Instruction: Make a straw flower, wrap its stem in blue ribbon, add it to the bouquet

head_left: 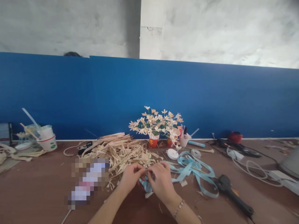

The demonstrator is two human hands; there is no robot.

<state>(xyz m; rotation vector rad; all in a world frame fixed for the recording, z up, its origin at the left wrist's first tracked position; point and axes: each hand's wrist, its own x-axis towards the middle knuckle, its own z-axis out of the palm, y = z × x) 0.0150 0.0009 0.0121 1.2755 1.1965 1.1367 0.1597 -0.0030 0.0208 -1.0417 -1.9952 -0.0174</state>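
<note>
A: what's with the hands?
B: left hand (131, 178) and right hand (161, 180) nearly meet at the fingertips, can't tell if they're pinching anything tbh
A: and the blue ribbon (147, 185)?
B: bunched between them, near the fingertips, dry strips (121, 151) piled just behind

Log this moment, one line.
left hand, right hand: fingertips close together; grasp: unclear; blue ribbon: beside right hand; dry strips: beyond hands

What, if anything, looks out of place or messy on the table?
The light-blue ribbon lies in loose, tangled loops right of the right hand rather than wound up, and pale scraps are scattered on the table. I can make out no spill or damage.
</note>
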